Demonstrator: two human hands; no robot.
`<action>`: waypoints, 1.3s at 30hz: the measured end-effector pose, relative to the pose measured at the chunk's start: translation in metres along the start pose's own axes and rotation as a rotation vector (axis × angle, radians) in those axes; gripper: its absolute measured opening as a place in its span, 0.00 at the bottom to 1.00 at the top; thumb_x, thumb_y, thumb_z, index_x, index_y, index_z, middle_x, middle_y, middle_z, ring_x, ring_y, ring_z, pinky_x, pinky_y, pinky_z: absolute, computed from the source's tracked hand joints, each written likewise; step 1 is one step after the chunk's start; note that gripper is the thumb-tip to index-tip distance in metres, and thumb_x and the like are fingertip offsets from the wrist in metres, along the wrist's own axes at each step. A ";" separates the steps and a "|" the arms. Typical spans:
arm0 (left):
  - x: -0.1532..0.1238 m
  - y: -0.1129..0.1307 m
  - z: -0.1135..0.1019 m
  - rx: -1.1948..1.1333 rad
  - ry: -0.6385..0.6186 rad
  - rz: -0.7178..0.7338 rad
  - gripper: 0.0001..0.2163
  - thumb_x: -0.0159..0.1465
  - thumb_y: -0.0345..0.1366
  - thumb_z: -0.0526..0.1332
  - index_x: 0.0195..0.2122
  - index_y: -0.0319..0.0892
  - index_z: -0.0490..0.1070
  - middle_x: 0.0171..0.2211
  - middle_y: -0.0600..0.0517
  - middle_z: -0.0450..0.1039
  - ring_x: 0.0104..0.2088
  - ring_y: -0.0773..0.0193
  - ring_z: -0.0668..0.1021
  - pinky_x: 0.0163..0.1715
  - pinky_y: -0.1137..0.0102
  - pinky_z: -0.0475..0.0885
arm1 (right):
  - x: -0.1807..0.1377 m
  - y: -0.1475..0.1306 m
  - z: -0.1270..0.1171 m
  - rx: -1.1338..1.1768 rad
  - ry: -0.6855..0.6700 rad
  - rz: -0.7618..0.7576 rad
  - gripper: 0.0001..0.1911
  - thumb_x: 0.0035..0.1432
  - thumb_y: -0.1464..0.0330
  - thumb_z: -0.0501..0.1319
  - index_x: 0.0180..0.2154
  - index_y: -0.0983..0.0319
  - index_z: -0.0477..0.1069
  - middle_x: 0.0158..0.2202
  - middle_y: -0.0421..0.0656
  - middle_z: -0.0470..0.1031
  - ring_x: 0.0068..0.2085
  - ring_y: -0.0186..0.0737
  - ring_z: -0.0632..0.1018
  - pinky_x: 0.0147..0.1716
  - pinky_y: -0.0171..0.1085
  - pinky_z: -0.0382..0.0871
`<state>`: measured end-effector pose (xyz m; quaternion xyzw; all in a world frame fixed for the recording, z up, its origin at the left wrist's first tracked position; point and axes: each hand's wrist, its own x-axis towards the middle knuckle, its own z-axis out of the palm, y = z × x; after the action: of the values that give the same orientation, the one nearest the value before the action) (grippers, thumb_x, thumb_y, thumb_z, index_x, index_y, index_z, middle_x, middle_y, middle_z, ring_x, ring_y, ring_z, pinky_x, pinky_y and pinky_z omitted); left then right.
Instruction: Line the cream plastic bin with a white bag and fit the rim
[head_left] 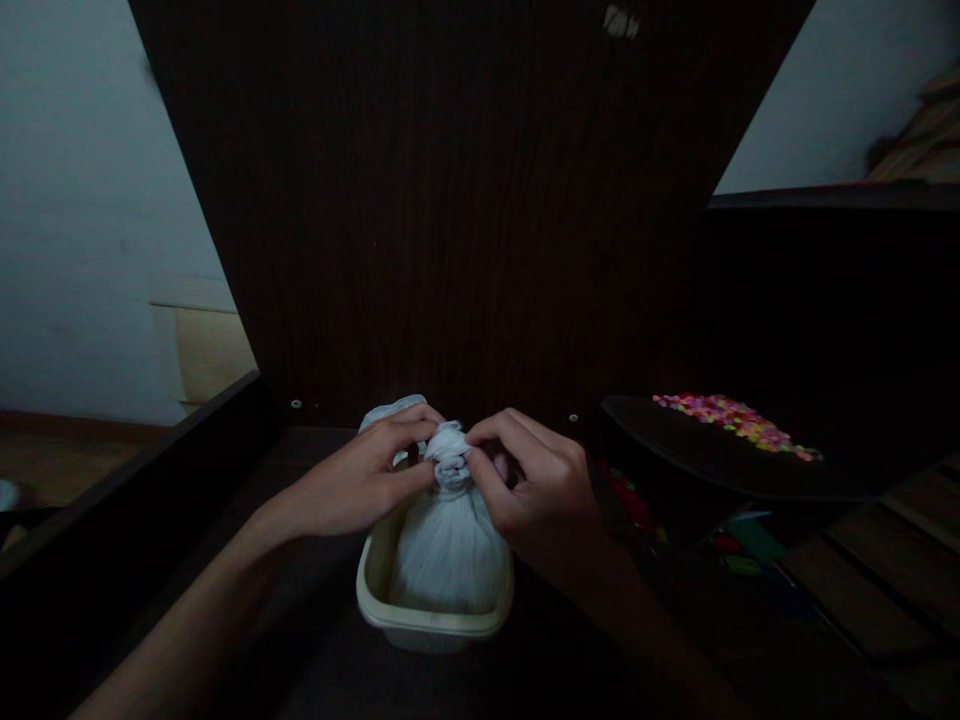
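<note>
A white cloth or thin plastic bag (450, 555), bulging and gathered to a knot at its top, sits inside a cream rectangular tub (435, 622). From the left, my left hand (375, 465) pinches the knotted neck between thumb and fingers. My right hand (532, 480) grips the same knot from the right side, thumb and forefinger closed on it. Behind the left fingers, a loose pale flap (394, 408) shows past the tub's far edge. What fills the bag is hidden.
A tall dark wooden panel (465, 220) rises right behind the tub. At right, a dark corner shelf (675, 440) bears a strand of small pink and yellow flowers or beads (735, 418). A low dark board (150, 470) runs along the left.
</note>
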<state>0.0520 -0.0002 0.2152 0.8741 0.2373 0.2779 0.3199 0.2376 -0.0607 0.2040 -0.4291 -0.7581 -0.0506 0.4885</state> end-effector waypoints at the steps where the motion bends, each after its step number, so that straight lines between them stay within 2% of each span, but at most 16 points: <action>1: 0.000 0.000 0.000 -0.020 -0.005 0.008 0.08 0.68 0.36 0.57 0.37 0.41 0.75 0.40 0.49 0.72 0.42 0.58 0.75 0.45 0.65 0.71 | 0.000 0.000 0.000 -0.001 0.003 -0.006 0.08 0.60 0.79 0.59 0.31 0.62 0.72 0.25 0.36 0.66 0.25 0.31 0.67 0.26 0.34 0.59; 8: 0.000 -0.001 0.001 -0.121 0.044 -0.032 0.07 0.67 0.34 0.57 0.35 0.40 0.73 0.37 0.50 0.71 0.40 0.59 0.73 0.41 0.67 0.70 | -0.001 0.001 0.000 -0.013 0.012 -0.023 0.08 0.60 0.79 0.59 0.30 0.64 0.72 0.26 0.36 0.66 0.26 0.31 0.68 0.28 0.34 0.60; 13: -0.001 -0.001 0.004 -0.270 0.086 -0.075 0.06 0.66 0.34 0.59 0.34 0.39 0.72 0.32 0.53 0.70 0.35 0.63 0.71 0.36 0.70 0.69 | -0.001 0.002 0.000 -0.013 0.007 -0.016 0.08 0.59 0.79 0.59 0.31 0.64 0.72 0.27 0.37 0.67 0.26 0.31 0.68 0.27 0.34 0.59; 16: -0.001 0.000 0.006 -0.379 0.098 -0.088 0.03 0.64 0.33 0.62 0.35 0.40 0.71 0.32 0.54 0.70 0.34 0.65 0.71 0.35 0.72 0.68 | 0.000 0.002 -0.002 -0.019 0.013 -0.017 0.08 0.58 0.80 0.59 0.31 0.64 0.72 0.27 0.37 0.66 0.26 0.31 0.67 0.27 0.34 0.59; 21: -0.003 -0.003 0.009 -0.643 0.143 -0.115 0.17 0.60 0.29 0.68 0.42 0.44 0.60 0.31 0.58 0.72 0.30 0.69 0.71 0.29 0.75 0.67 | 0.000 0.003 -0.002 -0.030 -0.005 -0.010 0.08 0.57 0.80 0.59 0.30 0.64 0.72 0.25 0.36 0.65 0.26 0.31 0.67 0.27 0.35 0.58; 24: -0.007 -0.002 0.009 -0.697 0.113 -0.131 0.18 0.61 0.29 0.68 0.44 0.45 0.58 0.32 0.57 0.73 0.29 0.69 0.72 0.29 0.76 0.66 | 0.000 0.003 -0.001 -0.034 -0.003 -0.017 0.08 0.58 0.80 0.59 0.31 0.64 0.72 0.26 0.37 0.65 0.26 0.31 0.67 0.27 0.34 0.58; 32: -0.009 0.011 0.008 -0.670 -0.024 -0.092 0.10 0.63 0.27 0.64 0.42 0.42 0.65 0.31 0.58 0.70 0.30 0.71 0.71 0.30 0.76 0.67 | -0.002 0.002 0.002 -0.047 0.006 -0.074 0.10 0.59 0.81 0.56 0.31 0.64 0.72 0.26 0.38 0.66 0.27 0.32 0.68 0.27 0.35 0.58; 36: -0.008 0.013 0.009 -0.471 0.104 -0.079 0.12 0.60 0.27 0.65 0.43 0.43 0.65 0.30 0.57 0.69 0.30 0.69 0.70 0.29 0.74 0.66 | -0.001 0.002 0.002 -0.045 0.021 -0.040 0.08 0.59 0.79 0.59 0.30 0.64 0.72 0.26 0.37 0.67 0.26 0.31 0.67 0.27 0.34 0.58; 39: -0.007 0.009 0.009 -0.323 0.266 -0.046 0.12 0.60 0.28 0.66 0.43 0.43 0.66 0.32 0.56 0.70 0.33 0.66 0.71 0.34 0.71 0.68 | 0.000 0.002 0.000 -0.060 0.045 -0.033 0.08 0.60 0.79 0.60 0.30 0.64 0.72 0.26 0.37 0.67 0.25 0.31 0.67 0.27 0.34 0.58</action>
<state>0.0548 -0.0141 0.2137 0.7615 0.2499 0.4179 0.4278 0.2388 -0.0594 0.2030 -0.4297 -0.7520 -0.0909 0.4915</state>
